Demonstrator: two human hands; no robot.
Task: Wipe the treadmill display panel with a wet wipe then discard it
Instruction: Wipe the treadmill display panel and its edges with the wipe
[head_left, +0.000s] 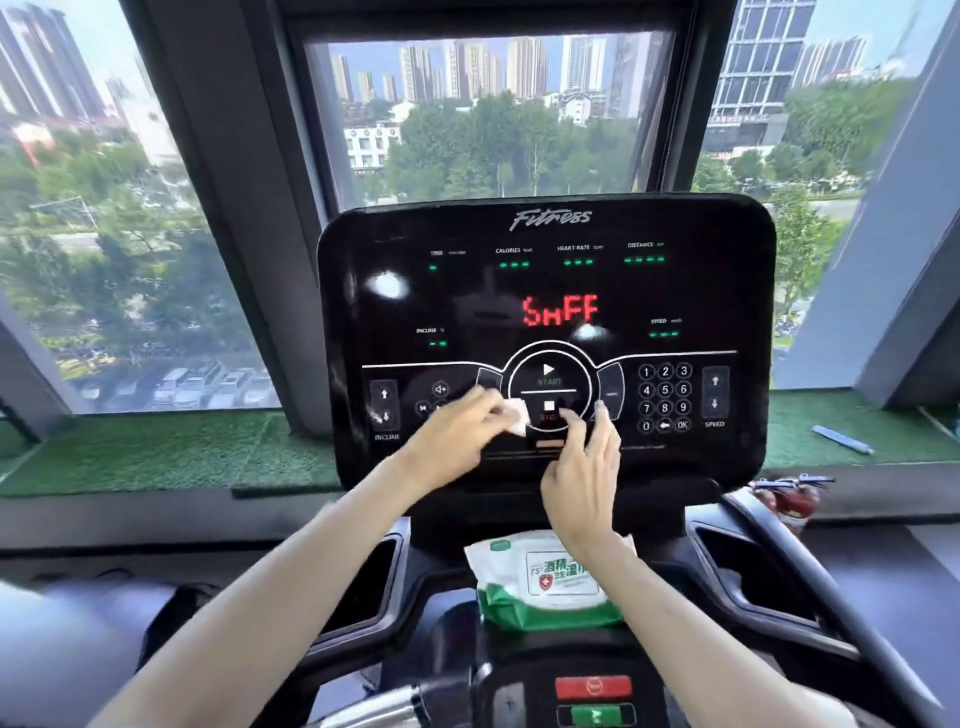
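The black glossy treadmill display panel (545, 291) stands upright in front of me, showing red letters and green dashes. My left hand (457, 436) pinches a small folded white wet wipe (517, 418) against the lower middle of the panel, just left of the stop button. My right hand (584, 478) hovers beside it with fingers spread, fingertips near the stop button and the panel's lower edge, holding nothing. A white and green pack of wet wipes (545, 582) lies on the console tray below my right wrist.
Cup holder recesses (743, 577) flank the console on both sides. Red and green buttons (595, 699) sit at the bottom centre. Windows surround the panel, with a green turf ledge (156, 452) below them. A blue pen-like object (841, 439) lies on the right ledge.
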